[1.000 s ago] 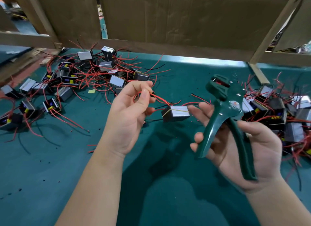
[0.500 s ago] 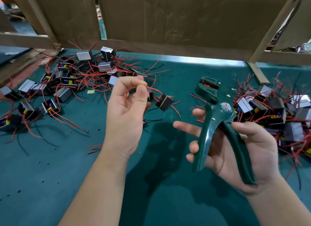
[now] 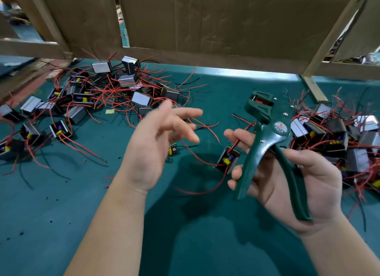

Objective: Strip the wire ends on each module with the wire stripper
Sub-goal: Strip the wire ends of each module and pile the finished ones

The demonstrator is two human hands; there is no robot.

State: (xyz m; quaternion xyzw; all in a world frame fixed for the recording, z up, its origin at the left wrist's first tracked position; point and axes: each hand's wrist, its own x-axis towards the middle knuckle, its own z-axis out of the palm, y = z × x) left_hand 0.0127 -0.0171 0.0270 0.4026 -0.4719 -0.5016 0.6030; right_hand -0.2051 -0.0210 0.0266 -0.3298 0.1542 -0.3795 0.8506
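- far left of the wire stripper (image 3: 267, 132): left heap (image 3: 102, 95) of modules on the green mat (image 3: 61, 214), red leads tangled over one another.
- left of the wire stripper: left hand (image 3: 152, 148) raised, fingers spread and motion-blurred, nothing held.
- just left of the wire stripper's lower handle: single module (image 3: 228, 159) with red leads trailing, one running up by the right fingers. cannot tell whether pinched there, or whether resting on the mat.
- risk, judged: with no firm hold on that module, could swing or drop and pull its lead out of line with the head. loose leads could snag neighbours, giving a nicked or uneven strip.
- wire stripper itself: long axis from handles near the body to head farther off, head pointing toward the cardboard wall (image 3: 205, 19), leaning slightly left. handles spread apart.
- around the handles: right hand (image 3: 322, 181), palm up, fingers curled round one handle, thumb over the other.
- right of the wire stripper: right heap (image 3: 339, 136) of modules.
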